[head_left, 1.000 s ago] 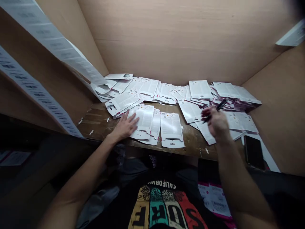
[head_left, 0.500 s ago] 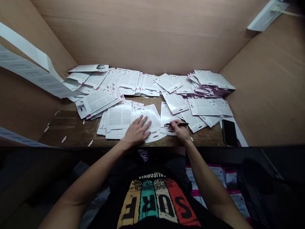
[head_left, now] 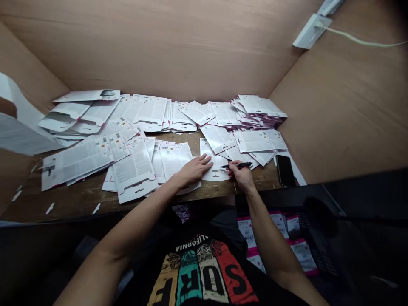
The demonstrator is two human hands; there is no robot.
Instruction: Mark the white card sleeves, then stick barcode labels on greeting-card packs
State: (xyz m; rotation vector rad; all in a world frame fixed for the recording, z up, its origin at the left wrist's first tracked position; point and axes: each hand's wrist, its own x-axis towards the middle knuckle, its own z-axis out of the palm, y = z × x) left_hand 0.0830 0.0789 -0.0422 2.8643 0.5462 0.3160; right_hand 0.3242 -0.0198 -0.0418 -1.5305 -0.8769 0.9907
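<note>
The left hand (head_left: 195, 170) lay palm down with the fingers a little apart and gripped nothing. Its fingertips rested on the left side of a white packet (head_left: 218, 163), and its palm covered the lower right part of a neighbouring packet (head_left: 174, 158).

The right hand (head_left: 242, 177) was closed on a black pen (head_left: 242, 165), held level between thumb and fingers. The pen pointed left, its tip over the lower part of the white packet; whether it touched the surface could not be told. The white packet was flat near the front edge of the table (head_left: 75, 199), between the two hands, with its slotted end toward the person. Its far right side was overlapped by a tilted packet (head_left: 217, 138).

To the left, a loose fan (head_left: 79, 157) of packets lay askew. A row (head_left: 153, 110) of packets ran along the back wall (head_left: 178, 46), ending at the right in an uneven stack (head_left: 259, 111). A phone (head_left: 286, 171), screen dark, lay near the right front. White scraps (head_left: 50, 208) lay at the left front. A white box (head_left: 310, 32) with a cord (head_left: 360, 41) was mounted high in the right corner.
</note>
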